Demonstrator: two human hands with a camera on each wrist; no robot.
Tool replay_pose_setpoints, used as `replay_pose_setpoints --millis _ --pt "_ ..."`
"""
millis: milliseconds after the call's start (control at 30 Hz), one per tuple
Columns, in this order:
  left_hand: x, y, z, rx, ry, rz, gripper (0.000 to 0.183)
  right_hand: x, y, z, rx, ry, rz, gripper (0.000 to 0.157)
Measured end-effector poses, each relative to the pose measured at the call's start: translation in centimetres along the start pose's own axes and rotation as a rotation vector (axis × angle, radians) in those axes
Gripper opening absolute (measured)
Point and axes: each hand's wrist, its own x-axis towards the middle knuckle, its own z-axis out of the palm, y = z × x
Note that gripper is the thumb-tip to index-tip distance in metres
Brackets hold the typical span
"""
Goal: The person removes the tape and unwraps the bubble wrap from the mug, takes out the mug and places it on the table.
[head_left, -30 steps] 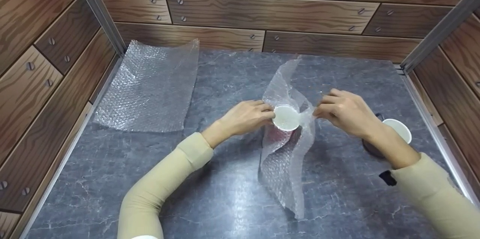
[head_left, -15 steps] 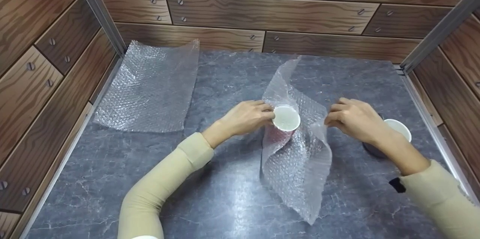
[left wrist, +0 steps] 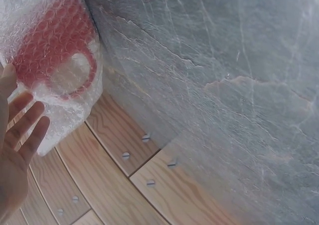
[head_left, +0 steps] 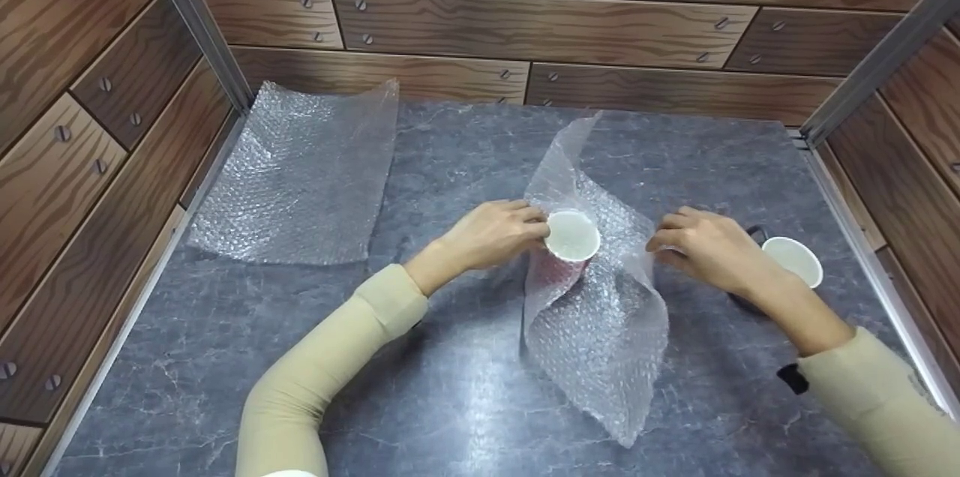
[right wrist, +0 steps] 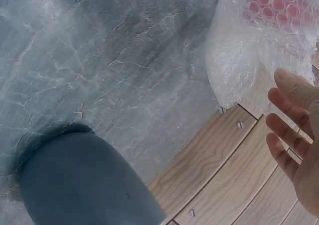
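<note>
A red mug with a white inside (head_left: 572,236) stands upright in the head view, a sheet of bubble wrap (head_left: 600,342) partly round it. My left hand (head_left: 491,235) pinches the mug's rim and the wrap on its left side. In the left wrist view, the mug's red body and handle (left wrist: 85,78) show through the wrap, the other fingers (left wrist: 36,135) of my left hand spread apart. My right hand (head_left: 701,244) is at the wrap's right edge. In the right wrist view its fingers (right wrist: 286,135) are loosely bent and apart, holding nothing visible.
A dark mug with a white inside (head_left: 796,262) stands right of my right hand, partly behind the forearm. Another bubble wrap sheet (head_left: 300,177) lies flat at the back left. Wood-patterned walls (head_left: 450,19) enclose the grey marbled table (head_left: 450,402).
The right side of the wrap has unfolded away from the mug to the right. My right hand has moved right with it and loosened its fingers. My left hand stays at the rim.
</note>
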Motion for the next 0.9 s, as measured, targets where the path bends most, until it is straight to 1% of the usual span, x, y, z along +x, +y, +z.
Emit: replay_pose_setpoints --millis 133,400,533,667,900 --pt "0.0 0.0 0.0 0.006 -0.006 0.004 0.024 0.1 -0.1 -0.7 0.015 0.001 0.012 0.030" --pt "0.1 0.0 0.0 0.003 -0.007 0.009 0.024 1.0 -1.1 -2.5 0.020 0.016 0.008 0.034" --pt "0.1 0.0 0.0 0.002 -0.001 0.005 0.024 1.7 -1.4 -3.2 0.024 0.031 -0.031 0.029" --pt "0.1 0.0 -0.1 0.006 0.008 0.006 0.023 2.7 -1.8 -3.3 0.015 0.039 -0.087 0.026" --pt "0.0 0.0 -0.1 -0.004 -0.004 0.004 0.024 4.6 -2.7 -3.0 -0.011 -0.010 -0.156 0.023"
